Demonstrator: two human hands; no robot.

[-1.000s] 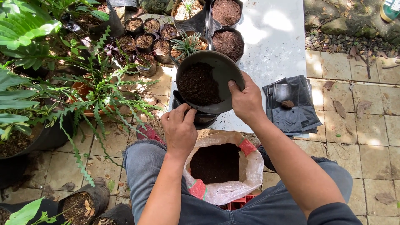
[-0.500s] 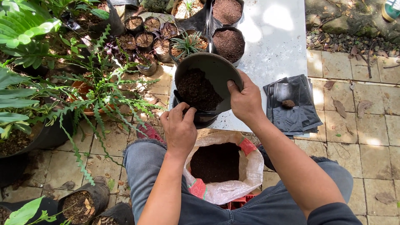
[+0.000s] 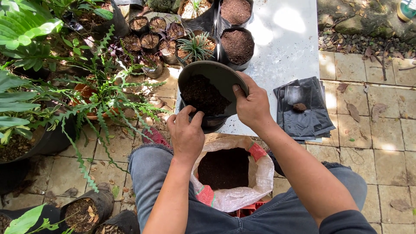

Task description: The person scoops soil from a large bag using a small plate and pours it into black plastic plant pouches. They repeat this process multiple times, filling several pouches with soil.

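Tipping soil from a dark pan point(image 3: 216, 80) into a black grow bag point(image 3: 212, 123), both hands at work over a white sheet point(image 3: 281, 52).

Ferns point(image 3: 99, 99) and small potted plants point(image 3: 151, 41) crowd the left; next comes the left hand point(image 3: 187, 135), its grip pinched on the bag's near rim, holding the mouth wide. Above it the tilted pan carries loose soil point(image 3: 203, 95) that slides toward the bag, and the right hand point(image 3: 252, 105) is clenched on the pan's right edge. Below, between the knees, sits an open soil sack point(image 3: 232, 173); flat empty bags point(image 3: 303, 108) lie to the right on the paving. A steeper tilt could send soil past the narrow mouth onto the sheet, and the limp rim may fold shut if the left pinch slackens.
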